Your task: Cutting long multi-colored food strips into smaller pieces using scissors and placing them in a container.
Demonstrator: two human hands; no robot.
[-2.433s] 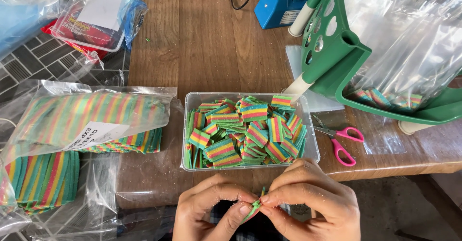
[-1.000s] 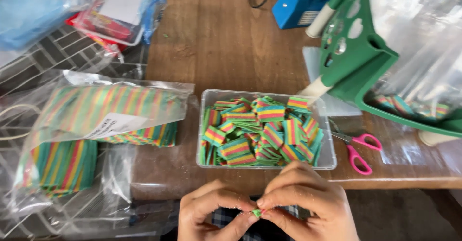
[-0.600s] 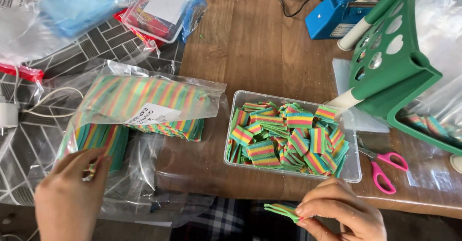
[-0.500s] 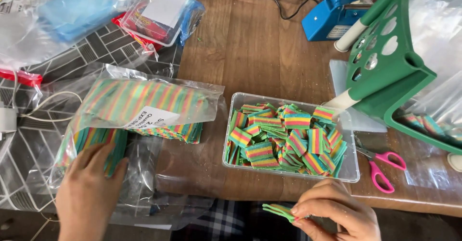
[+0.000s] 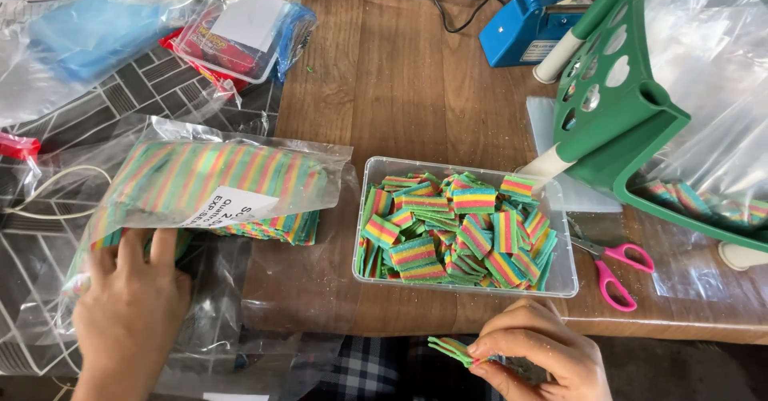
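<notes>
My right hand (image 5: 532, 355) sits below the table's front edge and pinches a thin green striped candy strip (image 5: 448, 347) between thumb and fingers. My left hand (image 5: 132, 305) lies flat with spread fingers on a clear plastic bag of rainbow-striped candy sheets (image 5: 204, 185) at the left. Between the hands stands a clear rectangular tub (image 5: 560, 277) filled with several cut rainbow candy squares (image 5: 452, 229).
Pink-handled scissors (image 5: 612, 269) lie right of the tub. A green frame holding a clear bag (image 5: 640, 105) stands at the right, a blue heat sealer (image 5: 532, 25) behind it. More plastic bags and a red packet (image 5: 216, 37) crowd the back left of the wooden table (image 5: 400, 89).
Both hands held a candy strip together at the front edge. My left hand has let go and moved left onto the bag of candy sheets; my right hand keeps the strip.
</notes>
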